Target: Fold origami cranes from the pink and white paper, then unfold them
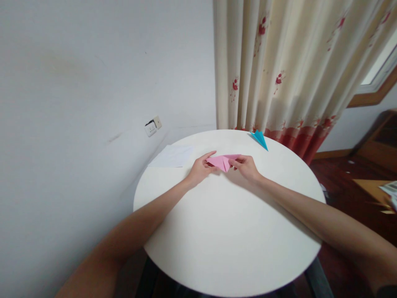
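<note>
A folded pink paper [223,161] lies near the far middle of the round white table [229,231]. My left hand [201,167] pinches its left end between thumb and fingers. My right hand [246,167] pinches its right end, with the fingertips on the fold. Both forearms reach across the tabletop from the near side. The paper's underside and the part beneath my fingers are hidden.
A blue folded paper piece [259,139] sits at the table's far right edge. A white sheet [171,156] lies at the far left edge. A flowered curtain [288,70] hangs behind, a white wall with a socket [152,126] stands left, and a wooden floor lies to the right.
</note>
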{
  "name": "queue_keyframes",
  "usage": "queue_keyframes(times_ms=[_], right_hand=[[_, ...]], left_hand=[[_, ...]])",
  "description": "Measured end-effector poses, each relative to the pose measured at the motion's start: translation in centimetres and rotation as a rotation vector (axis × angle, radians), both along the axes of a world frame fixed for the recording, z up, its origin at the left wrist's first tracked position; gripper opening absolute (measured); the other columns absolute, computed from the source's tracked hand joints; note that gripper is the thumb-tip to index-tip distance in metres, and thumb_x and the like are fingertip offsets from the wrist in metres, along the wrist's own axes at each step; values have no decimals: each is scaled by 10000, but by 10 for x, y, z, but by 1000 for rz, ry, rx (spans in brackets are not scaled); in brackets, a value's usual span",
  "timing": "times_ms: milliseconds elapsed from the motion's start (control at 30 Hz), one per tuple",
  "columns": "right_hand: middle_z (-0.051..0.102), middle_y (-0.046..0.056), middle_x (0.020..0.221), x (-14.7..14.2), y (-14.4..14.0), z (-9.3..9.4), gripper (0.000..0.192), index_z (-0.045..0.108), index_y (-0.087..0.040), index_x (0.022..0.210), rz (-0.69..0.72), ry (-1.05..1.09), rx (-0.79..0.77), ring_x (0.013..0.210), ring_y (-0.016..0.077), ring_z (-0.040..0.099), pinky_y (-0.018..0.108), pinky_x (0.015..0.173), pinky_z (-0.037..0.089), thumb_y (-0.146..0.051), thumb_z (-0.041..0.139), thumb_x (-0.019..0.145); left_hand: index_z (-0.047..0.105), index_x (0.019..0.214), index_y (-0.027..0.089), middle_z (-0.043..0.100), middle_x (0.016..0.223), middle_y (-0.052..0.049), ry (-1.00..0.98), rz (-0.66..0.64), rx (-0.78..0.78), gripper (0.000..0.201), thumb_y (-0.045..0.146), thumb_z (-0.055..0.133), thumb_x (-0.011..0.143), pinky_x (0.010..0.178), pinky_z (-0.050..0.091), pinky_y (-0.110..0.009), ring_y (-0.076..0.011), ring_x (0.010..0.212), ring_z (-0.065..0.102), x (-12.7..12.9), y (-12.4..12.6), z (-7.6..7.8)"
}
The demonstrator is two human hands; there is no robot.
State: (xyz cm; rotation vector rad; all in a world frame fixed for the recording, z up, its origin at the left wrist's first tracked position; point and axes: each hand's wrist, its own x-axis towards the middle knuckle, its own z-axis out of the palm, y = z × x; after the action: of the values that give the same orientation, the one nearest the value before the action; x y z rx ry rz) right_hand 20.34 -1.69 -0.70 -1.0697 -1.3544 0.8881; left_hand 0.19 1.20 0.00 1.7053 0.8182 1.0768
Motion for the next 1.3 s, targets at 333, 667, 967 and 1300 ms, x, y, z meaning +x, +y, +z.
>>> queue_keyframes(times_ms=[333, 667, 967, 1300], right_hand=[[723, 59, 942, 16, 6, 3, 308, 732, -178, 954, 295, -148, 53, 869, 230, 619, 345, 779, 455, -229, 631, 668], [716, 98, 948, 20, -6, 24, 387, 748, -166, 884, 359, -36, -11, 884, 221, 612, 333, 763, 469, -518, 619, 788], [707, 74, 901, 14, -18, 30, 291, 744, -175, 895, 438, -179, 79, 807, 189, 589, 317, 745, 450, -427, 640, 793], [702, 76, 938, 10, -17, 23, 264, 733, -166, 877, 499, -167, 98, 866, 202, 622, 316, 753, 487, -388, 702, 738]], left_hand=[[576, 1030, 176, 638, 952, -41, -33, 133, 233, 288, 247, 661, 764, 736, 464, -248, -137, 829, 597, -4, 4, 5], [600, 1047, 172, 642, 968, -59, -2, 64, 256, 240, 227, 585, 814, 766, 461, -271, -156, 856, 588, -2, -3, 8], [604, 1057, 168, 638, 940, -52, 10, 2, 246, 253, 198, 547, 812, 741, 458, -261, -154, 855, 578, 0, -6, 6], [618, 998, 161, 622, 804, -25, -100, -54, 197, 204, 212, 595, 802, 646, 459, -251, -137, 747, 571, 3, -6, 8]])
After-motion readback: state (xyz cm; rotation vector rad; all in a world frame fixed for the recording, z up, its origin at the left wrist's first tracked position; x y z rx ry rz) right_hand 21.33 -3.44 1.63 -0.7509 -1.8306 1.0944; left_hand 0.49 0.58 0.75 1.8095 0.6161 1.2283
